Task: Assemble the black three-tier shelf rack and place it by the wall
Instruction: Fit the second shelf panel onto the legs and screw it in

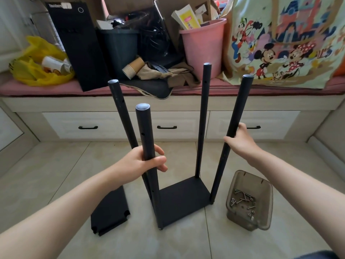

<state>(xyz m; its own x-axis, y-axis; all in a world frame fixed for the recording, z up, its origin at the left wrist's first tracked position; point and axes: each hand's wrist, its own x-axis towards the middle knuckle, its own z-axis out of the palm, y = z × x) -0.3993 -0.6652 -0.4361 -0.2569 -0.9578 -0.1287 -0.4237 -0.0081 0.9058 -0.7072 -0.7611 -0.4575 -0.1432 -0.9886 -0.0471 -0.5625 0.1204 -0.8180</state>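
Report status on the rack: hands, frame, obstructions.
Left hand grips near-left pole, right hand grips near-right pole. Four poles up on bottom shelf; loose shelf panel on floor, left. Screw tub beside frame, right.

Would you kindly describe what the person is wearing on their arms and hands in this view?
Both the left hand and the right hand are bare: no gloves, rings or watch show. The left forearm and right forearm are uncovered, with no sleeve, up to the picture's edge.
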